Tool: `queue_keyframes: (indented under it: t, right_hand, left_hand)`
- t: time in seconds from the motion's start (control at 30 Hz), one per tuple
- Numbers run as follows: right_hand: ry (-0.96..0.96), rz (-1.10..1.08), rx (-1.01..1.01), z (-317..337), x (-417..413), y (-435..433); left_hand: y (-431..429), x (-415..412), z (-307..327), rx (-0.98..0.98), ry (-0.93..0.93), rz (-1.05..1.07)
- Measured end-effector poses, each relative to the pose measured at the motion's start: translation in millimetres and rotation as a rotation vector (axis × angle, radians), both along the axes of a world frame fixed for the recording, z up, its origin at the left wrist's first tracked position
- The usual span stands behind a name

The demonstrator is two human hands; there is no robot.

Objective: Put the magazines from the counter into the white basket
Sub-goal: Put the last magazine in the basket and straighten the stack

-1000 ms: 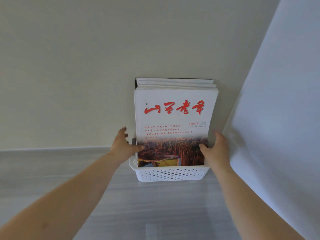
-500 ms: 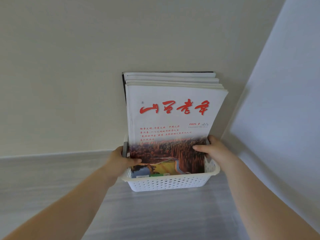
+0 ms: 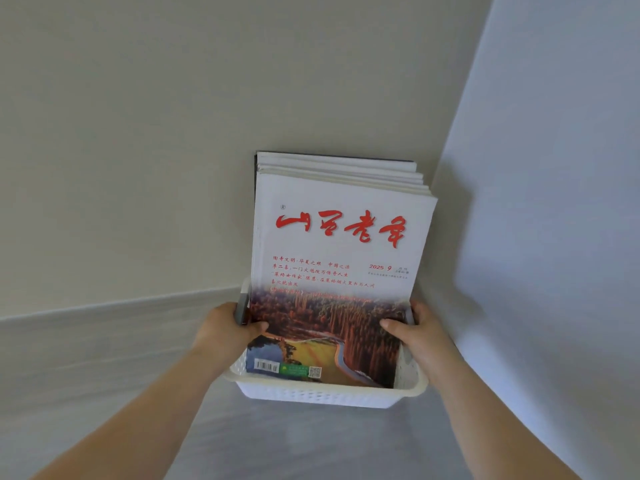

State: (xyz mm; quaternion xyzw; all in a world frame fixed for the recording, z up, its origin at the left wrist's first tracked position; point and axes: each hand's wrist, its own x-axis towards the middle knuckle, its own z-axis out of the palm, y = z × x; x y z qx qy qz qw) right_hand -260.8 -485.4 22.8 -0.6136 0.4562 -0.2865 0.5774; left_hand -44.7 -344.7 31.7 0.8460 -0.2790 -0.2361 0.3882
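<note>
Since a second ago, magazines (image 3: 341,258) sit deeper in white basket (image 3: 325,393); left hand (image 3: 227,332), right hand (image 3: 417,332), fingers apparently still clamping the stack's edges.

Glossy paper magazines (image 3: 341,258) stand in a white perforated plastic basket (image 3: 322,393) on a smooth, matt grey wood-grain tabletop (image 3: 104,358).

Single head view – looks forward-down, close on basket (image 3: 325,393) at wall corner.

counter (image 3: 104,358): grey, wood-grained | on it: white basket (image 3: 322,396)
</note>
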Motion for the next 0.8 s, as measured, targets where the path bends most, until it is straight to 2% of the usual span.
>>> queue_keyframes:
  t: [0.17, 0.3, 0.57, 0.8]
  right_hand:
    - [0.031, -0.129, -0.075, 25, -47, 73]
    - [0.116, -0.312, -0.146, 45, -92, 137]
    - [0.178, -0.686, -0.106, 40, -178, 260]
    - [0.139, -0.887, -0.019, 16, -225, 304]
  left_hand:
    - [41, -34, 13, -0.043, -0.005, -0.119]
    - [61, -64, 26, -0.065, -0.022, -0.306]
    - [90, -141, 27, -0.059, -0.025, -0.716]
    - [87, -201, 13, 0.008, -0.014, -0.898]
